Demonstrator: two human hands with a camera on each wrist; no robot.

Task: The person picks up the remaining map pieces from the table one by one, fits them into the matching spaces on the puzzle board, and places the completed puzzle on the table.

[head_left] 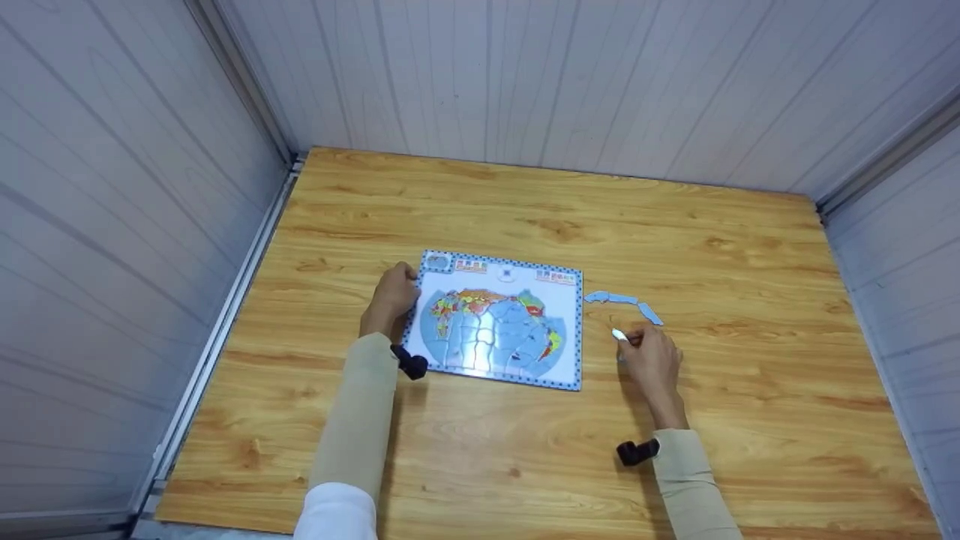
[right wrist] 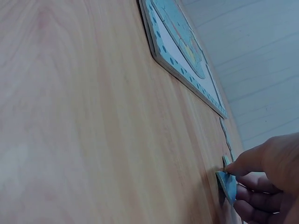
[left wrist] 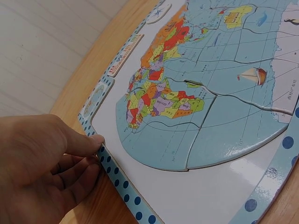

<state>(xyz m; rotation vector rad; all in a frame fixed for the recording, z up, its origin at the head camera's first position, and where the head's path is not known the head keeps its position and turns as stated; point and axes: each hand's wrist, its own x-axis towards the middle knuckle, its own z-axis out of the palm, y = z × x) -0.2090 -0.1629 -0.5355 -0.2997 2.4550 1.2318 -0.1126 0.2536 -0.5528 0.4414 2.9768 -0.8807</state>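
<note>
A world map jigsaw board (head_left: 568, 300) with a blue dotted border lies on the wooden table, its interlocking pieces filling the oval map. My left hand (head_left: 391, 300) grips the board's left edge; in the left wrist view its thumb (left wrist: 96, 141) presses on the border while the fingers curl beside and below it. To the right of the board, my right hand (head_left: 654, 364) pinches a small light blue puzzle piece (right wrist: 226, 184) between thumb and fingers, tilted close over the table. Thin light blue pieces (head_left: 619, 298) lie beyond that hand, and another blue bit shows partly hidden under it.
The wooden table (head_left: 712, 262) extends around the board on all sides. Pale panel walls (head_left: 525, 82) stand at the back, left and right. Black wrist cameras (head_left: 636, 453) sit on both sleeves.
</note>
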